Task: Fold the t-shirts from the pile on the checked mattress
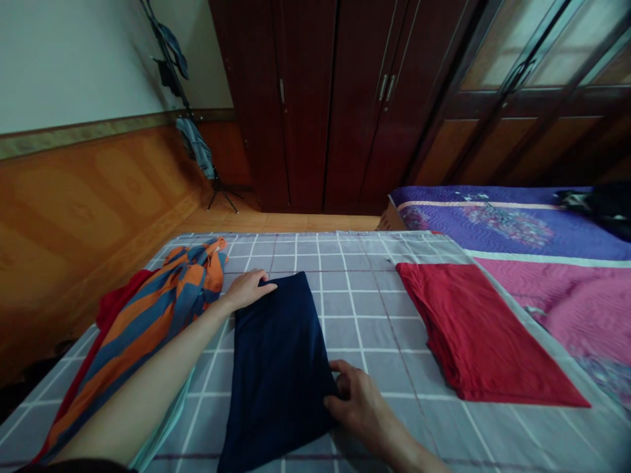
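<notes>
A navy garment (280, 368), folded into a long flat panel, lies in the middle of the checked bed sheet. My left hand (248, 289) is at its far left corner, thumb on top and fingers closed about the edge. On the near right side, my right hand (357, 401) pinches the garment's edge between thumb and fingers. To the right, apart from both hands, lies a folded red garment (486, 328). An orange and blue striped cloth (162, 309) is bunched beside my left forearm, with more red cloth (121, 299) behind it.
The grey checked sheet (365, 315) spreads under the clothes. Another bed with a purple and pink cover (532, 223) adjoins on the right. Dark red wardrobes (315, 118) stand beyond the far edge, and a coat stand (214, 174) is at the back left.
</notes>
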### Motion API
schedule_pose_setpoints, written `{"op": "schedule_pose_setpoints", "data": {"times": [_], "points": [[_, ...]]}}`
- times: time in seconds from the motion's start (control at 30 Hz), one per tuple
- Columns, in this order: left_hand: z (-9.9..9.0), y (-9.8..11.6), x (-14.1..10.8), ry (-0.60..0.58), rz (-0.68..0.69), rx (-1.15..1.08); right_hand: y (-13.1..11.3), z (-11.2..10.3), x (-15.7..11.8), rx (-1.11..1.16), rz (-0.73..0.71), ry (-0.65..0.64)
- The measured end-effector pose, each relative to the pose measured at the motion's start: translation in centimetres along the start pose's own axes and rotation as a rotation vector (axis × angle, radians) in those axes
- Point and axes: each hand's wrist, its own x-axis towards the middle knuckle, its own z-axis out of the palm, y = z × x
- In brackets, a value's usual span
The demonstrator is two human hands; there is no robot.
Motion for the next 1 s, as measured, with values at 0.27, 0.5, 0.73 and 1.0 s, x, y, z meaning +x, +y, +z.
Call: {"op": "schedule_pose_setpoints", "data": {"times": [0.27,0.5,0.73,1.0], "points": [[0.1,2.6,0.3,-0.162,-0.067,-0.305,-0.2,-0.3,-0.6,0.602,0.104,-0.184],[0.5,4.4,0.1,-0.407,-0.255,-0.68,-0.1,-3.1,-2.4,0.773,0.078,-0.149],[1.3,11.6,2.3,-0.415,-0.296,-0.875,1.7,-8.1,-7.3,0.822,0.031,0.013],[2.5,24.6,6.7,-0.391,-0.007,-0.956,4.7,-13.4,-14.0,0.821,-0.006,0.326]]}}
